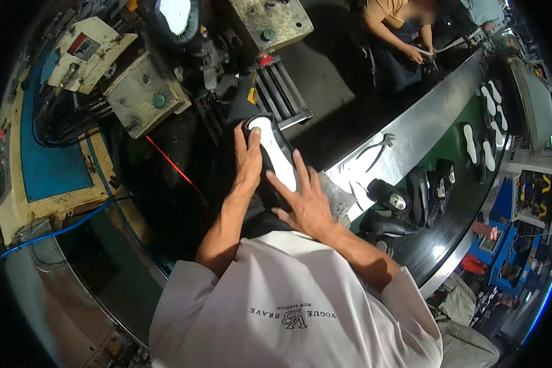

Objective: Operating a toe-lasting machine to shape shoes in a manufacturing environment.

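Observation:
A black shoe upper [277,152] with a white sole-shaped bottom facing up is in front of my body. My left hand [249,161] grips its far left side, the thumb pressed on the white bottom and the fingers along the black edge. Spread out, the fingers of my right hand [308,201] lie across the near right part of the shoe upper. The underside of the shoe upper is hidden.
Pincers [381,147] lie on the metal ledge [420,104] at right. Beyond it, a green-and-black conveyor [451,236] carries several black shoes [419,195]. Control boxes with green buttons [148,95] stand ahead. A co-worker [395,43] works at far right.

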`<state>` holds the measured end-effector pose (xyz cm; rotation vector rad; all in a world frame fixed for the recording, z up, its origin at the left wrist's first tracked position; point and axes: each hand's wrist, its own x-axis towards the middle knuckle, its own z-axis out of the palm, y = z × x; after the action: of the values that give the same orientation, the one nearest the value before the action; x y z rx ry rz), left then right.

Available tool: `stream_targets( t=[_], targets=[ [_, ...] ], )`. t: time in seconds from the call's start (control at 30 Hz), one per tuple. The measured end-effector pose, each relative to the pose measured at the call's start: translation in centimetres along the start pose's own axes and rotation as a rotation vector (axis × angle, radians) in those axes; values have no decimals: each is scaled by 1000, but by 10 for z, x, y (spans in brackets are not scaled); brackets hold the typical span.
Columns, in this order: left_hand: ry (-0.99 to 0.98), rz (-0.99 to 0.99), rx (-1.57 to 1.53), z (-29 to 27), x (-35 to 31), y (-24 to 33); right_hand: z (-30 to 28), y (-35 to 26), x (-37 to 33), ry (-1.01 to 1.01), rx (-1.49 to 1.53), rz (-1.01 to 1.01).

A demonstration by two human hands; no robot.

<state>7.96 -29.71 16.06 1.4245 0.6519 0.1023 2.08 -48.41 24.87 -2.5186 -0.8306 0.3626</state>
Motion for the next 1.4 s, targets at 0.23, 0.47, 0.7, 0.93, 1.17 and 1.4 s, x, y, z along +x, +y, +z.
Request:
stream_targets(
  t=[0.23,0.47,0.7,0.93,1.17,1.4],
  targets=[
    [-695,360,150,-50,77,35,-6,31,1,-64,-116,-235],
    [-215,225,258,-33,73,-1,-21,35,23,-94,-158,-323],
    [340,507,-130,-99,169,119,-68,27,48,179,22,-184],
    [-266,185,-424,-99,242,246,-142,-12,165,355,-65,-142],
    [-284,597,-304,-144,136,246,-155,-56,311,422,-18,-324],
    [219,761,429,-177,38,236,-114,-71,398,370,-22,-289]
  ],
)
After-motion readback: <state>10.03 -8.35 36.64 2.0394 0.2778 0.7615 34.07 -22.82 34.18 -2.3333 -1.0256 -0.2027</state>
